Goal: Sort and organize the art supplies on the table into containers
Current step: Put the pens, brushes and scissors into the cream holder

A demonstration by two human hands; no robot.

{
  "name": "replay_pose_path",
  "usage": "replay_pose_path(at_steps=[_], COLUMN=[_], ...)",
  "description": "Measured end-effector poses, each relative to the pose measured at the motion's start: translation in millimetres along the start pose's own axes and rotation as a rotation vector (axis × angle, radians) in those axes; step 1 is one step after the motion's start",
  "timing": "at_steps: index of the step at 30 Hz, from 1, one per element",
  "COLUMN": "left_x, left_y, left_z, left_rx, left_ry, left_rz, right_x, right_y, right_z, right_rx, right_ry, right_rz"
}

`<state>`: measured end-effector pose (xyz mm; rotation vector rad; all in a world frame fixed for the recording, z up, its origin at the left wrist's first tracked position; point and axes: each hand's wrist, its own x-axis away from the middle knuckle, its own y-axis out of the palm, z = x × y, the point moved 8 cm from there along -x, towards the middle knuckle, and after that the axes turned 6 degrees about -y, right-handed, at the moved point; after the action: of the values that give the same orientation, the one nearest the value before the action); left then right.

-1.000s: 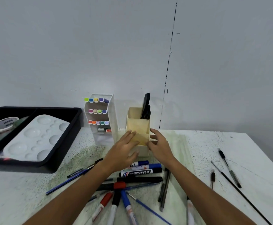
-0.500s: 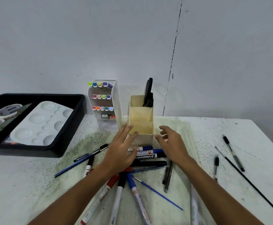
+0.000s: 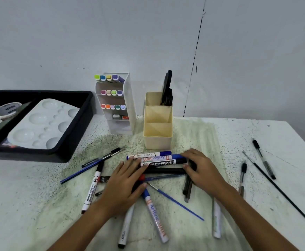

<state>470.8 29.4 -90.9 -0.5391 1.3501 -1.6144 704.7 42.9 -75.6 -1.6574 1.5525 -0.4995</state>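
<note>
- Head view: both hands lie on the row of markers (image 3: pixel 157 161) on the table (image 3: pixel 256 134), just in front of the beige holder (image 3: pixel 157 134). The step in hand looks like gathering these markers into one bundle.
- To do it well, I judge the two hands should press in from both ends so the caps line up, then close around the whole bundle before lifting; the round barrels may roll apart if only one side is squeezed.
- The holder's two front compartments look empty; its back one holds black scissors (image 3: pixel 167 89). The bundle should go in upright, without knocking the holder into the white rack (image 3: pixel 118 104) just beside it.
- Left hand (image 3: pixel 124 182): fingers (image 3: pixel 135 164) nearly straight and spread, lying flat over the left ends of the markers; it grips nothing.
- Right hand (image 3: pixel 200 168): fingers bent at the right ends of the markers, thumb on a black marker (image 3: pixel 164 171); I cannot tell whether they grip or merely press.
- More pens (image 3: pixel 262 158) lie well apart to the right, a tray (image 3: pixel 82 113) to the left.
</note>
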Motion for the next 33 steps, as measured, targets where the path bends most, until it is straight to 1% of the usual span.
replay_pose_path(at_steps=[3,5,7,9,14,18,20,21,23,24,25,26,27,28,30,33], left_x=[1.7,3.7,7.8,13.6,23.7,24.7,23.2,22.3,18.9,16.3,9.9,2.7,-10.3,-18.2,-37.4,-58.6], left_y=[-2.3,-5.9,-11.4,-15.7,-2.2,-4.7,-14.1,-22.2,-41.5,-47.9,-47.0,-40.1,-28.1,-19.2,-6.5,7.6], left_z=[-3.4,-4.8,0.1,12.6,19.7,14.5,17.0,19.4,25.7,29.0,33.9,40.1,54.6,63.1,84.2,111.7], left_rx=[0.024,0.054,0.092,0.086,-0.046,0.049,0.158,0.225,0.378,0.511,0.695,0.9,1.089,1.211,1.361,1.515], left_ry=[0.003,-0.023,-0.054,-0.043,-0.042,-0.059,-0.097,-0.125,-0.229,-0.313,-0.405,-0.496,-0.565,-0.636,-0.707,-0.775], left_rz=[0.011,0.048,0.1,0.135,0.035,0.017,0.087,0.157,0.328,0.372,0.363,0.295,0.19,0.122,0.072,0.033], right_x=[17.0,30.7,45.1,55.4,57.6,57.9,57.9,57.2,51.9,47.8,44.7,41.5,41.4,39.7,43.1,56.8], right_y=[-8.5,-10.0,-1.5,9.6,30.3,38.8,37.0,32.7,16.3,10.7,5.7,3.2,-5.3,-9.6,-22.5,-46.4], right_z=[-9.0,-23.2,-38.1,-50.7,-64.3,-65.9,-65.9,-65.4,-61.7,-59.4,-56.8,-57.7,-56.2,-59.7,-57.8,-37.0], right_rx=[-0.047,-0.05,-0.014,0.083,0.33,0.396,0.34,0.265,0.007,-0.137,-0.264,-0.343,-0.369,-0.384,-0.372,-0.358], right_ry=[-0.034,-0.116,-0.204,-0.251,-0.243,-0.205,-0.178,-0.156,-0.048,0.03,0.099,0.137,0.15,0.146,0.154,0.203], right_rz=[0.142,0.193,0.162,0.119,0.068,0.087,0.123,0.155,0.243,0.257,0.268,0.278,0.309,0.324,0.354,0.375])
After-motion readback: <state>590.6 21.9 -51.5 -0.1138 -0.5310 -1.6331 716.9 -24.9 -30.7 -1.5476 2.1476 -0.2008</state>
